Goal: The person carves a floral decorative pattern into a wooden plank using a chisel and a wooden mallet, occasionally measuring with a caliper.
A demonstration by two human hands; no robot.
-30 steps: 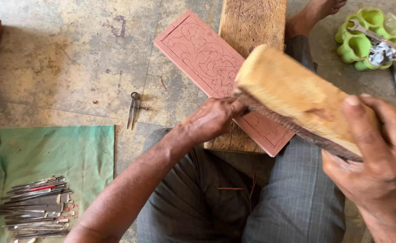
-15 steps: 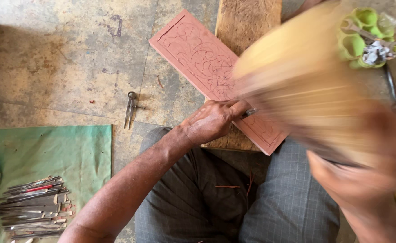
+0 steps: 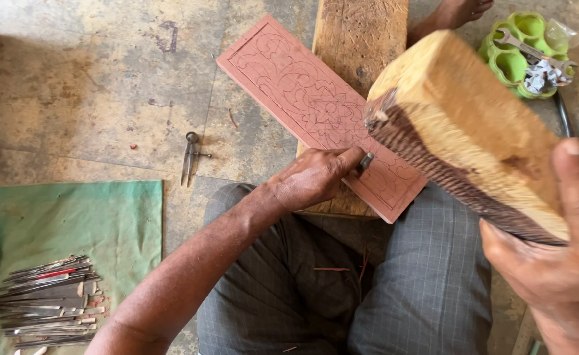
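Note:
A reddish wooden panel (image 3: 289, 85) with a drawn floral pattern lies slanted across a rough wooden block (image 3: 361, 33). My left hand (image 3: 312, 177) rests on the panel's near end, fingers closed around a thin metal chisel (image 3: 365, 161) whose tip touches the panel. My right hand (image 3: 552, 263) grips a big pale wooden mallet block (image 3: 467, 125), raised above the panel's right side and close to the camera. My grey checked trousers (image 3: 421, 289) fill the lower middle.
A green cloth (image 3: 66, 217) at the lower left carries a row of several metal carving tools (image 3: 46, 299). A metal divider (image 3: 189, 154) lies on the concrete floor. A green tray (image 3: 519, 59) with a spanner sits top right, a bare foot (image 3: 457, 12) beside it.
The mallet in my right hand swung, blurred half a second ago, and is now raised again, nearer the camera. My left hand stayed on the panel with the chisel.

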